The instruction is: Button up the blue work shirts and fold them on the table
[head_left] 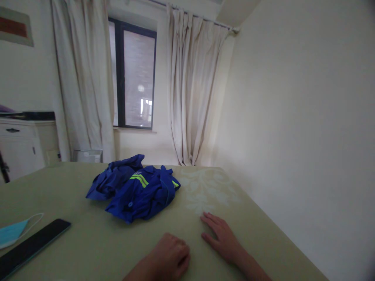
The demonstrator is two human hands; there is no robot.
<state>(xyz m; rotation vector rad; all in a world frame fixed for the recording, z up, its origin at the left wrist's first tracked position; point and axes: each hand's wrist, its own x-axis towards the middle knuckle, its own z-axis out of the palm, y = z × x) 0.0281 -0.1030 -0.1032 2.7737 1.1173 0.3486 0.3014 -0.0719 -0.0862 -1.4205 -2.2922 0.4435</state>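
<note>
A crumpled blue work garment [137, 189] with yellow-green reflective stripes lies in a heap on the pale green bed surface [88, 242]. My left hand [170, 257] rests on the surface near the bottom edge, its fingers curled under into a loose fist with nothing seen in it. My right hand [219, 234] lies flat beside it, fingers stretched out toward the garment, holding nothing. Both hands are a short way in front of the garment and apart from it.
A dark phone [29, 246] and a light blue face mask [13, 232] lie at the left front. A white wall [307, 136] runs along the right edge. Curtains [193, 93] and a window [133, 74] stand behind, a white cabinet [20, 148] at far left.
</note>
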